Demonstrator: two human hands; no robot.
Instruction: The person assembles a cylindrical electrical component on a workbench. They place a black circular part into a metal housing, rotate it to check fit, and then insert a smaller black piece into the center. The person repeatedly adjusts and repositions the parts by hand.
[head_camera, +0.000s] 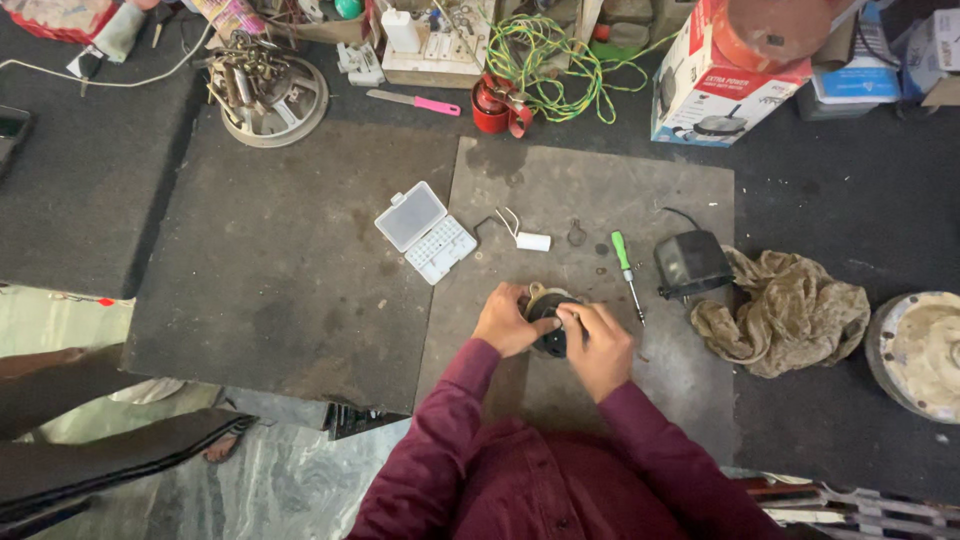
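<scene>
I see the dark tabletop (280, 290) spread wide, a crumpled tan rag (790, 310) at its right, then a black box-shaped part (690, 262) and an open white case (426, 232), its contents too small to tell. A green-handled screwdriver (624, 262) lies close. My left hand (508, 320) and right hand (597, 345) clasp a small round black part (550, 322), fingers curled around it.

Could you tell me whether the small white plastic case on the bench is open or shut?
Open: the white case lies flat with its lid swung back beside the compartment tray.
</scene>
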